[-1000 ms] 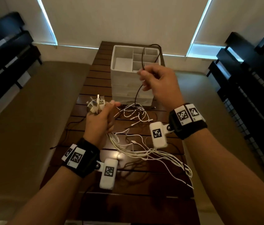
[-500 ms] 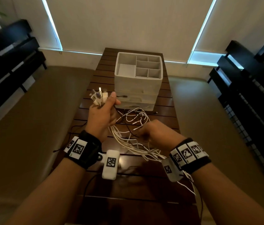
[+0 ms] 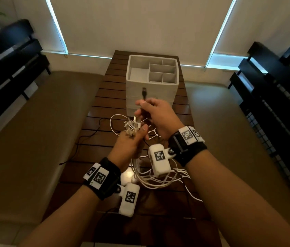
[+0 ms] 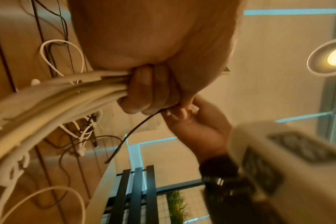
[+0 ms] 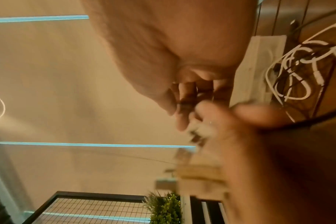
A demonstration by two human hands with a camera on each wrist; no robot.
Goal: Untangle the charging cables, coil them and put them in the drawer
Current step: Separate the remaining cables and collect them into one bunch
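Slatted table (image 3: 94, 111), white organizer (image 3: 151, 91) behind, left hand (image 3: 131, 145) clenching white cables (image 3: 158, 179), right hand (image 3: 160, 116) pinching black cable (image 3: 144, 92)

Left hand (image 3: 129, 143) grips white cables (image 3: 156, 177); right hand (image 3: 158, 116) pinches black cable (image 3: 144, 92) before organizer (image 3: 152, 82)

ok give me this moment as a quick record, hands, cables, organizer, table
left hand: grips bundle of white charging cables, plug ends sticking up
right hand: pinches thin black cable, USB plug pointing up
white drawer organizer box: upright at far end, top compartments show nothing inside
dark slatted wooden table: loose white and black cable loops lie on it
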